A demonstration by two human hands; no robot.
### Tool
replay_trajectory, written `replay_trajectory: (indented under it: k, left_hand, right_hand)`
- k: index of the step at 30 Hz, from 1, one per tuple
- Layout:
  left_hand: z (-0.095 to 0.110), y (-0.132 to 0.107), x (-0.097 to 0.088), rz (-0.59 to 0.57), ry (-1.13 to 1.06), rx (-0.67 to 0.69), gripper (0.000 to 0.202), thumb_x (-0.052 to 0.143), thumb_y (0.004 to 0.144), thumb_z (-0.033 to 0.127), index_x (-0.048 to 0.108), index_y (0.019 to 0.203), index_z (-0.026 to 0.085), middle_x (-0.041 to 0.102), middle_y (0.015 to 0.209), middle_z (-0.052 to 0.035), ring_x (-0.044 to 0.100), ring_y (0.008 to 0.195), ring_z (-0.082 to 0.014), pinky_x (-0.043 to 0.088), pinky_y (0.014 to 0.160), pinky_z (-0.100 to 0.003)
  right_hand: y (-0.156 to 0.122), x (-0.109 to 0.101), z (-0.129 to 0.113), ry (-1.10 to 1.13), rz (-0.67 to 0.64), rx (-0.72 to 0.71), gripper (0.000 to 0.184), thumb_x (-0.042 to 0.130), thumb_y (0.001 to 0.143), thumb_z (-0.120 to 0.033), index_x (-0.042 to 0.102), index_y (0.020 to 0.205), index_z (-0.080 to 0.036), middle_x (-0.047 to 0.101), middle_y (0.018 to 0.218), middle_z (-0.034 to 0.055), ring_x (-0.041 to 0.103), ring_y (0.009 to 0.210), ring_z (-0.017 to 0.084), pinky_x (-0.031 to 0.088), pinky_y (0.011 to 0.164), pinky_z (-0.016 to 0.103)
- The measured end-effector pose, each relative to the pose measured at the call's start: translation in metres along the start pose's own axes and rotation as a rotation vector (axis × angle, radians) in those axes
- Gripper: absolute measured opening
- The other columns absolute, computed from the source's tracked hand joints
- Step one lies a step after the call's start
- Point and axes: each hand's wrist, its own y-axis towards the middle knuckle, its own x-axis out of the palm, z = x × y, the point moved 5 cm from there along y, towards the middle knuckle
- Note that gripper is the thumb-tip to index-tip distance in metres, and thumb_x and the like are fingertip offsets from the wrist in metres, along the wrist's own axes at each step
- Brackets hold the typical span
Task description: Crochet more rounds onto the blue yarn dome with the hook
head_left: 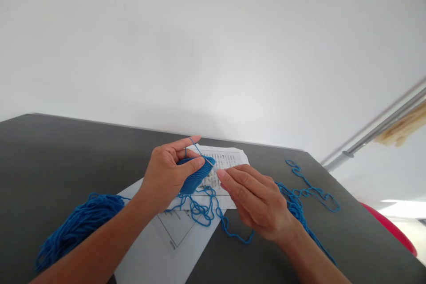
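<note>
A blue crocheted piece (197, 179) is pinched between the thumb and fingers of my left hand (169, 164). Over that hand's raised index finger runs a strand of blue yarn (195, 143), leading down to the work. My right hand (254, 193) is closed around a thin crochet hook (210, 163), whose metal shaft reaches the upper edge of the piece beside my left thumb. The hook's handle is mostly hidden in my right fingers. Loose curls of yarn (203, 213) hang below the piece and lie over the papers.
Printed sheets (159, 257) lie on the dark grey table (83, 151) under my hands. A blue yarn skein (81, 219) rests by my left forearm, and more tangled yarn (296, 204) lies right of my right hand. Behind stands a white wall; a metal rail (382, 131) and red object (389, 228) are at right.
</note>
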Motion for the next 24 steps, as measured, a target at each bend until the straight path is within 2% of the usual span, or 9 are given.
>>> replay_trajectory:
  k: [7,11,15,19,24]
  left_hand:
    - [0.006,0.001,-0.002,-0.023,0.195,0.035,0.064,0.083,0.075,0.033,0.070,0.135,0.013,0.076,0.078,-0.0042,0.061,0.062,-0.0170,0.051,0.058,-0.028]
    - [0.010,0.003,0.001,-0.075,0.285,0.073,0.055,0.081,0.075,0.030,0.075,0.128,0.015,0.076,0.075,-0.0036,0.063,0.063,-0.0187,0.051,0.057,-0.028]
    - [0.008,0.005,0.002,-0.141,0.284,0.148,0.045,0.081,0.076,0.025,0.080,0.120,0.020,0.076,0.075,-0.0037,0.066,0.064,-0.0202,0.051,0.055,-0.026]
    - [0.007,0.006,0.002,-0.179,0.231,0.171,0.040,0.083,0.073,0.020,0.084,0.113,0.022,0.075,0.074,-0.0062,0.066,0.062,-0.0218,0.052,0.052,-0.026]
    - [0.008,0.004,0.005,-0.252,0.279,0.167,0.039,0.081,0.078,0.027,0.082,0.117,0.022,0.075,0.074,-0.0041,0.064,0.064,-0.0186,0.055,0.063,-0.028]
  right_hand:
    - [0.000,-0.004,0.003,-0.009,-0.101,0.002,0.042,0.052,0.097,-0.005,0.057,0.138,-0.012,0.076,0.098,0.0120,0.069,0.085,0.023,0.061,0.067,0.036]
    - [0.001,-0.012,0.007,0.074,-0.128,0.013,0.043,0.054,0.094,-0.002,0.059,0.136,-0.012,0.075,0.094,0.0119,0.068,0.081,0.022,0.059,0.062,0.034]
    - [0.002,-0.021,0.014,0.233,-0.045,0.078,0.045,0.057,0.095,-0.005,0.062,0.137,-0.019,0.076,0.092,0.0081,0.069,0.077,0.020,0.060,0.065,0.033]
    - [0.000,-0.023,0.026,0.416,0.043,0.217,0.039,0.065,0.092,-0.006,0.072,0.127,-0.023,0.077,0.085,0.0060,0.071,0.073,0.019,0.059,0.061,0.032]
    - [-0.008,-0.019,0.038,0.668,0.091,0.402,0.028,0.068,0.093,-0.011,0.079,0.115,-0.023,0.076,0.073,0.0040,0.071,0.063,0.018,0.058,0.056,0.031]
